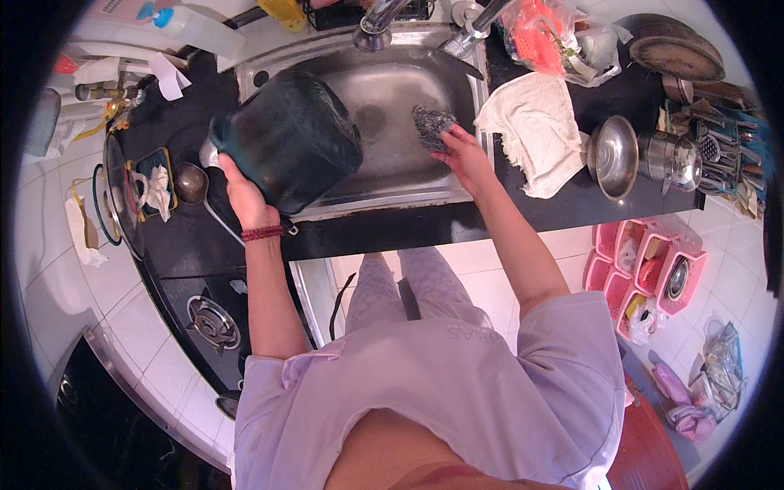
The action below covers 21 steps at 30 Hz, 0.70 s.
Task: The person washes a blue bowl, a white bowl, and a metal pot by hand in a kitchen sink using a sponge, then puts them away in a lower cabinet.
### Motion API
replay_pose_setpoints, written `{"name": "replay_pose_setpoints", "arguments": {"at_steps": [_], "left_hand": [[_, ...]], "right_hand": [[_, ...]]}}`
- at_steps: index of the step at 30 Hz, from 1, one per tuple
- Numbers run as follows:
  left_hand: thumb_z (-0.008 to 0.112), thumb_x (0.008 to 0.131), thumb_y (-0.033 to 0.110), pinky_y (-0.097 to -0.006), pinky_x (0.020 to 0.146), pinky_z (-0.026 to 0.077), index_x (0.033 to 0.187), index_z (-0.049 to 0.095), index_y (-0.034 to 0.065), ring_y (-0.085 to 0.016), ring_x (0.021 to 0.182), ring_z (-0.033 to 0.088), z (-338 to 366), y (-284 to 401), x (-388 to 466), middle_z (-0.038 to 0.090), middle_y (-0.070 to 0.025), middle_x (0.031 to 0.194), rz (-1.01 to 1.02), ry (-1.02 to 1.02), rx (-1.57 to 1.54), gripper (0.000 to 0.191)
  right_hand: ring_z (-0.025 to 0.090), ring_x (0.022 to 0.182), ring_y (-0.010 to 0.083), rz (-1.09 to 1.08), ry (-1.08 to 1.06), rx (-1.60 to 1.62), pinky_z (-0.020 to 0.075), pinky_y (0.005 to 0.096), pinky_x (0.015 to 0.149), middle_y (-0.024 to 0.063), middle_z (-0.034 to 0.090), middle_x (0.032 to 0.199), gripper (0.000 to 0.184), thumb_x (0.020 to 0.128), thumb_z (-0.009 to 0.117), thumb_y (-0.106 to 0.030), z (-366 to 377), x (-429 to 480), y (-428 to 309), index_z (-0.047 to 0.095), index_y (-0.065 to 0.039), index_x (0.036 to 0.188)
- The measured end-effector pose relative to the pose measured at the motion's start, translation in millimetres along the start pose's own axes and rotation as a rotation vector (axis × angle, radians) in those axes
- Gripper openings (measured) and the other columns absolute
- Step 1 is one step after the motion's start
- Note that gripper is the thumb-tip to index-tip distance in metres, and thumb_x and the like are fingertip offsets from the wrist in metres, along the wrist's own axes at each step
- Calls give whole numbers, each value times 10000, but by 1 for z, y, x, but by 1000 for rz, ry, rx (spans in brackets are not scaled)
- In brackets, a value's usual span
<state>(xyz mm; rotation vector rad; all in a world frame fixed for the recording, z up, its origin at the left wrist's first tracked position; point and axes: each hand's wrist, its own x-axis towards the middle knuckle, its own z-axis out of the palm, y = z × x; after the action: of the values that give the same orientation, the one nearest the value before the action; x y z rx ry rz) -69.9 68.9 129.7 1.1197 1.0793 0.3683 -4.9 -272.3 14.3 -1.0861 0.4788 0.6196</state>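
Observation:
My left hand (pixel 250 202) holds a dark green, deep pot-like vessel (pixel 294 141) by its rim side. The vessel is tipped over the left part of a stainless steel sink (pixel 392 193), its base towards the basin and its mouth turned left, so its inside is hidden. Between the fingers of my right hand (pixel 467 156) is a grey mesh scouring pad (pixel 433 128), held above the right side of the basin. The vessel and the pad are apart.
A faucet (pixel 372 38) reaches over the sink's back edge. Right of it lie a white cloth (pixel 533 135) and a steel bowl (pixel 614 158). A ladle (pixel 193 184) rests left of the vessel, near a gas burner (pixel 213 323). Pink bins (pixel 649 263) stand low at right.

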Motion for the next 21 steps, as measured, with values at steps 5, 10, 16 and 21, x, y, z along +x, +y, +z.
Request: {"name": "replay_pose_setpoints", "arguments": {"at_steps": [5, 10, 16, 21], "left_hand": [[659, 925, 412, -310, 831, 496, 1033, 654, -90, -184, 847, 638, 13, 16, -30, 708, -101, 963, 436, -328, 648, 513], [856, 708, 360, -359, 659, 507, 862, 625, -51, -308, 754, 687, 21, 30, -73, 690, -199, 859, 761, -467, 1032, 496], [861, 679, 374, -367, 574, 474, 773, 569, -7, -329, 608, 585, 3, 10, -86, 575, -143, 681, 862, -583, 1012, 490], [875, 669, 339, -348, 584, 466, 806, 574, -7, -326, 622, 578, -8, 8, -104, 573, -150, 714, 841, -594, 1068, 479]], "right_hand": [[617, 1068, 211, 30, -141, 340, 511, 409, 909, 73, 641, 1153, 242, 941, 554, -31, -18, -2, 1, 579, -65, 1179], [608, 1099, 221, -31, -163, 275, 498, 416, 951, 83, 625, 1212, 351, 915, 570, 6, -12, -11, -15, 553, -57, 1261], [584, 1158, 224, -55, -197, 210, 481, 401, 1006, 85, 606, 1257, 454, 891, 576, 44, -6, -10, -29, 511, -40, 1333], [577, 1164, 243, -53, -190, 191, 465, 408, 1018, 87, 611, 1241, 439, 883, 597, 41, 1, -9, -35, 523, -23, 1312]]}}
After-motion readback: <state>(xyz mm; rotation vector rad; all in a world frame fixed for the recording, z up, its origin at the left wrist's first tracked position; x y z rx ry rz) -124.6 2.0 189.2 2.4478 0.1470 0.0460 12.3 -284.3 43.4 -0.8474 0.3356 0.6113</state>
